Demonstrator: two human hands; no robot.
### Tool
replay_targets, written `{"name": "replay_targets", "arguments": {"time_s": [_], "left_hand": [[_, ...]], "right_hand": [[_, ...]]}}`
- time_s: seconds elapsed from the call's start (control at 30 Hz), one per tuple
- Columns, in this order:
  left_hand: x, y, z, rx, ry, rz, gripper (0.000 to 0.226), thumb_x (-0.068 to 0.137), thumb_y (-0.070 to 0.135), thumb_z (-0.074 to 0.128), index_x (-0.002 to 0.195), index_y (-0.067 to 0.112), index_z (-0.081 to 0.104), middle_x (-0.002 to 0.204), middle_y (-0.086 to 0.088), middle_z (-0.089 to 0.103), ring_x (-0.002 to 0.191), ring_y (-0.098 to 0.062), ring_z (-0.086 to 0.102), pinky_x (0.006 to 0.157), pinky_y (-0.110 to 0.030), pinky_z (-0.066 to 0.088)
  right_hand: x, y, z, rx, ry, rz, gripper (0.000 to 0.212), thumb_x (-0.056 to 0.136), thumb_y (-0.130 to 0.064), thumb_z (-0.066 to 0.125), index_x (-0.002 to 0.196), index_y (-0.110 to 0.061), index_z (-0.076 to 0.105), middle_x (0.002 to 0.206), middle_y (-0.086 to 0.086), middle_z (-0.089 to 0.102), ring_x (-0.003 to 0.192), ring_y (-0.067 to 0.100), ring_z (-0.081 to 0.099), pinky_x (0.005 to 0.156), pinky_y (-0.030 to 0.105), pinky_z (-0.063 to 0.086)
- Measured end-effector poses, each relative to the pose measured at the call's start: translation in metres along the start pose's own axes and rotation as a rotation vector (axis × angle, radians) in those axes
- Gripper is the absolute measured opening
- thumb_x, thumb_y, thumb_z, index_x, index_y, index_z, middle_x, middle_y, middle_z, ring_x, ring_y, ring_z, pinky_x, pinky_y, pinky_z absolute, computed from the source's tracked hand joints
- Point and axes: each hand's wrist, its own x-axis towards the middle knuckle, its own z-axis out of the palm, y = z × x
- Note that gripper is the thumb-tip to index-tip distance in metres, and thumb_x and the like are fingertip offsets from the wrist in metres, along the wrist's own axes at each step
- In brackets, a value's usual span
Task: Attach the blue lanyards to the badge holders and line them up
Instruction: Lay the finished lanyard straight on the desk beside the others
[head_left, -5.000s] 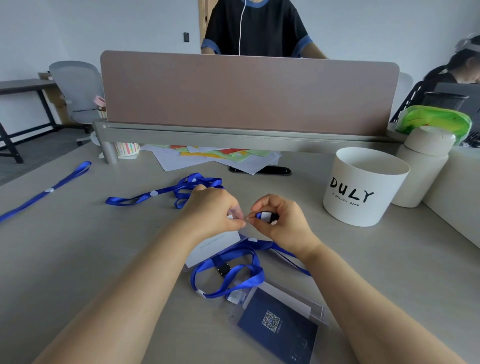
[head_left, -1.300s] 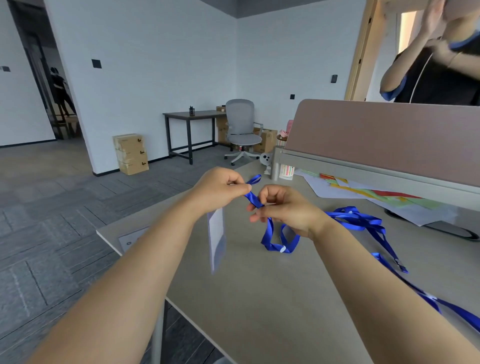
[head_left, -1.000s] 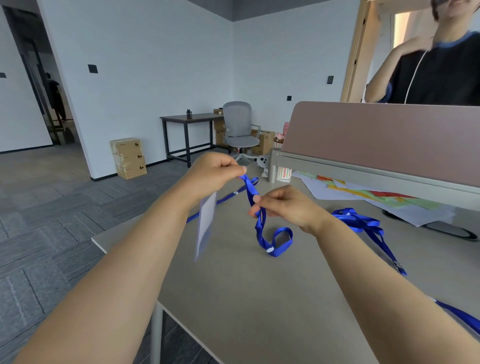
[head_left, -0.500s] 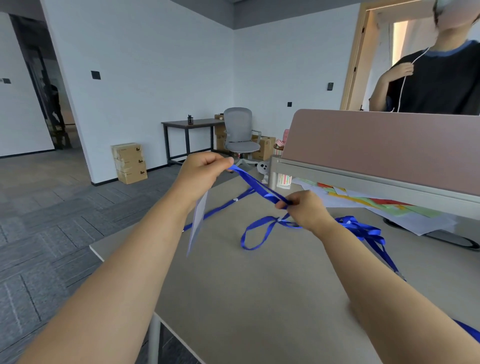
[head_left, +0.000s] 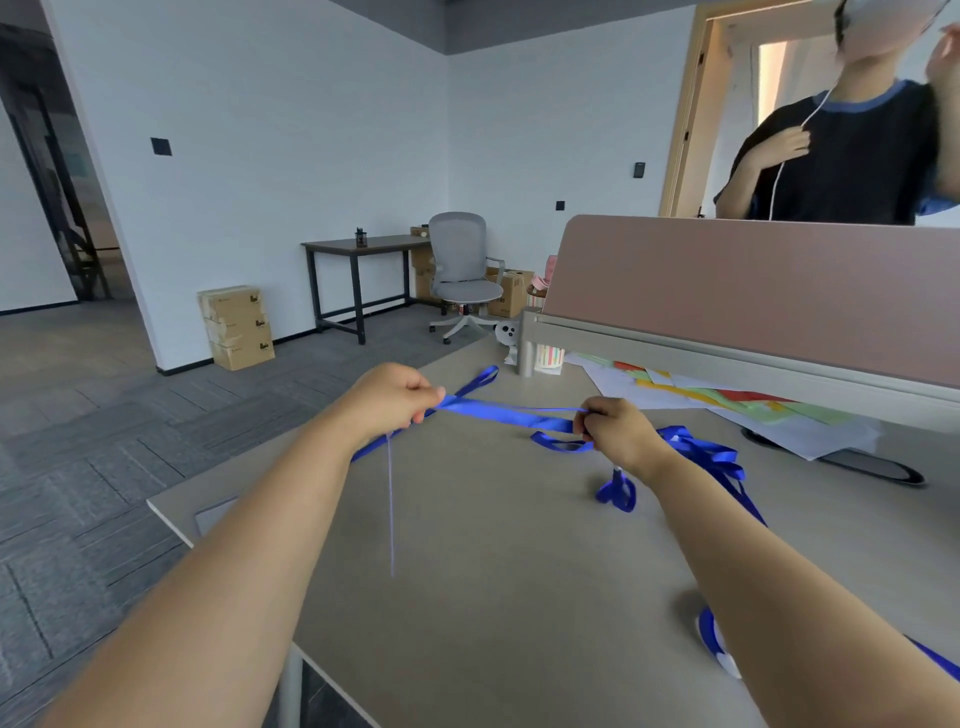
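One blue lanyard (head_left: 511, 413) stretching taut between left hand (head_left: 392, 400) and right hand (head_left: 615, 439), above desk (head_left: 493, 571). Badge holder (head_left: 390, 512) hanging edge-on below left hand, showing as thin line. Second lanyard (head_left: 470, 385) lying straight behind; spare lanyards (head_left: 701, 452) lying tangled beyond right hand.

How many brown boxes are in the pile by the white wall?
3, in one stack: bottom box, middle box, top box. Other boxes sit apart behind the grey chair, partly hidden.

Nothing can be read: the stacked brown cardboard boxes (head_left: 236, 327) against the white wall (head_left: 291, 171) bear small dark printed marks, too small to make out
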Motion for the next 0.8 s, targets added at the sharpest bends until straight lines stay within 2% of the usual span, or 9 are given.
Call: {"name": "replay_targets", "arguments": {"time_s": [0.13,0.2,0.27,0.33,0.43,0.57,0.67,0.73,0.8], "left_hand": [[0.005,-0.012,0.005,0.192,-0.067,-0.041,0.025,0.088,0.038,0.057,0.074,0.018,0.064,0.066,0.000,0.051,0.060,-0.013,0.046,0.056,-0.025,0.034],[0.007,-0.017,0.008,0.266,-0.076,-0.041,0.026,0.086,0.044,0.058,0.072,0.024,0.067,0.073,-0.002,0.054,0.068,-0.015,0.049,0.059,-0.027,0.034],[0.007,-0.020,0.011,0.318,-0.093,-0.032,0.025,0.085,0.045,0.059,0.069,0.027,0.066,0.081,-0.004,0.057,0.076,-0.018,0.052,0.059,-0.026,0.035],[0.007,-0.021,0.013,0.315,-0.073,-0.002,0.026,0.085,0.045,0.059,0.071,0.025,0.067,0.079,-0.003,0.058,0.079,-0.019,0.054,0.059,-0.025,0.036],[0.005,-0.019,0.013,0.244,0.031,0.069,0.036,0.086,0.048,0.055,0.069,0.020,0.069,0.068,-0.011,0.058,0.071,-0.024,0.055,0.061,-0.028,0.036],[0.004,-0.013,0.008,0.426,0.041,0.100,0.034,0.087,0.046,0.055,0.067,0.020,0.066,0.082,-0.012,0.067,0.085,-0.026,0.062,0.067,-0.030,0.042],[0.002,-0.010,0.001,0.539,-0.076,0.068,0.034,0.087,0.047,0.055,0.066,0.022,0.064,0.073,-0.006,0.062,0.070,-0.018,0.057,0.059,-0.027,0.038],[-0.004,-0.007,-0.003,0.597,-0.145,0.037,0.037,0.089,0.046,0.052,0.061,0.023,0.060,0.058,0.002,0.049,0.055,-0.011,0.045,0.051,-0.025,0.030],[-0.008,-0.006,-0.008,0.653,-0.176,0.004,0.040,0.090,0.046,0.050,0.059,0.023,0.059,0.053,0.004,0.044,0.051,-0.009,0.040,0.049,-0.025,0.028]], "right_hand": [[-0.007,0.012,-0.005,0.054,-0.084,-0.022,0.019,0.084,-0.006,0.039,0.069,-0.006,0.050,0.063,0.002,0.043,0.061,0.016,0.035,0.059,0.026,0.030],[-0.010,0.016,-0.008,0.118,-0.110,-0.032,0.024,0.090,-0.017,0.043,0.069,-0.007,0.048,0.064,0.003,0.041,0.061,0.016,0.035,0.061,0.026,0.030],[-0.009,0.021,-0.011,0.111,-0.105,-0.026,0.029,0.094,-0.030,0.046,0.073,-0.010,0.053,0.068,0.003,0.045,0.064,0.016,0.039,0.066,0.025,0.035],[-0.008,0.025,-0.013,0.041,-0.116,-0.026,0.024,0.092,-0.032,0.052,0.080,-0.013,0.061,0.067,0.001,0.048,0.064,0.014,0.042,0.066,0.023,0.037],[-0.009,0.028,-0.016,-0.011,-0.149,-0.010,0.023,0.090,-0.030,0.056,0.073,-0.015,0.063,0.063,-0.001,0.044,0.060,0.012,0.039,0.060,0.020,0.034],[-0.007,0.029,-0.016,0.033,-0.144,-0.004,0.031,0.090,-0.028,0.056,0.061,-0.018,0.057,0.063,0.001,0.043,0.059,0.013,0.037,0.061,0.022,0.034],[-0.004,0.023,-0.013,0.110,-0.166,-0.049,0.022,0.087,-0.024,0.060,0.066,-0.019,0.064,0.073,0.001,0.056,0.072,0.013,0.048,0.079,0.030,0.043],[-0.005,0.012,-0.010,0.149,-0.199,-0.102,0.020,0.088,-0.022,0.060,0.069,-0.018,0.063,0.068,-0.003,0.054,0.066,0.009,0.046,0.070,0.021,0.039],[-0.007,-0.004,-0.006,0.198,-0.245,-0.155,0.021,0.089,-0.022,0.059,0.070,-0.017,0.061,0.056,-0.012,0.047,0.055,0.003,0.041,0.061,0.016,0.033]]}}
